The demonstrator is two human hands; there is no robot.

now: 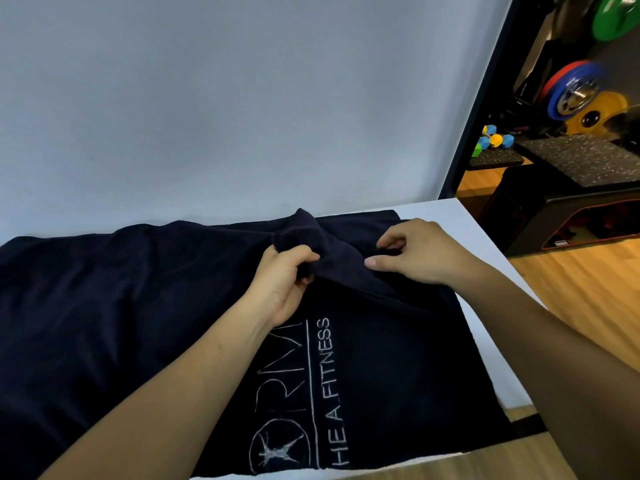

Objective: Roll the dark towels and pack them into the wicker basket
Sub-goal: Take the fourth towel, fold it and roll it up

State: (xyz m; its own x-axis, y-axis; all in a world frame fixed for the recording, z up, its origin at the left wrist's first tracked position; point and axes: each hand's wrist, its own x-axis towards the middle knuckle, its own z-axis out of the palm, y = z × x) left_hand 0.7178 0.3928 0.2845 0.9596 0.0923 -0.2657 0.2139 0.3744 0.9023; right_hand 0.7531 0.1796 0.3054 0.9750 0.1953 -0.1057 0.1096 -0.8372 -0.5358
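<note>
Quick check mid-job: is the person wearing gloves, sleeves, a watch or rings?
No. The left hand and right hand are ungloved, no rings in view. The left forearm and right forearm show no sleeve, watch or band up to the frame edge.

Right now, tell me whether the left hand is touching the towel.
Touching. The head view shows the left hand gripping a bunched fold of the dark towel, fingers curled round it.

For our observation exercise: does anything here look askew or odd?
Only the dark towel: mostly flat on the white table, it is bunched into a ridge at its far end, where the left hand grips and the right hand pinches it.
</note>
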